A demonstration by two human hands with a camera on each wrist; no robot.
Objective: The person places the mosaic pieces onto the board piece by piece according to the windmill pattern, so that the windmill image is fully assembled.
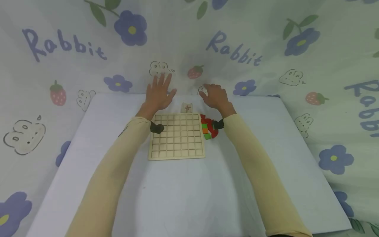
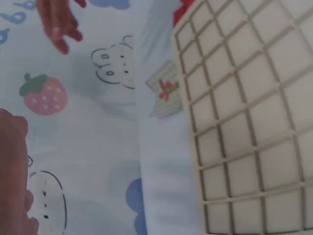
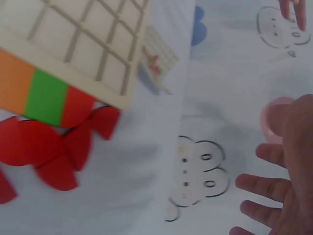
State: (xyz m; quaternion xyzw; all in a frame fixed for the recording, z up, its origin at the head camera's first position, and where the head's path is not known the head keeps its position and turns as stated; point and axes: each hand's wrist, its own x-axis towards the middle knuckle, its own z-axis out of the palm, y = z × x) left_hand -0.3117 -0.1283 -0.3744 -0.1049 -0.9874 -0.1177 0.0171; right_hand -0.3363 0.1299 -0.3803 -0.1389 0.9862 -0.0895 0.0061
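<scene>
My left hand (image 1: 159,95) is held over the far edge of the table, fingers spread and holding nothing. To its right, my right hand (image 1: 216,96) hovers with loosely bent fingers, also without anything in it. Between and below the hands lies a square wooden grid board (image 1: 177,155), its compartments bare. A small card (image 1: 187,107) with a red figure and a grid pattern sits just beyond the board's far edge. Beside the board's right edge are several red curved pieces (image 3: 76,147), a green square piece (image 3: 45,98) and an orange piece (image 3: 14,81).
A white table (image 1: 183,197) carries the board. Behind it hangs a pale cloth (image 1: 177,36) printed with flowers, strawberries, rabbits and lettering. Dark straps (image 1: 219,124) circle both wrists, over the beige sleeves (image 1: 254,164).
</scene>
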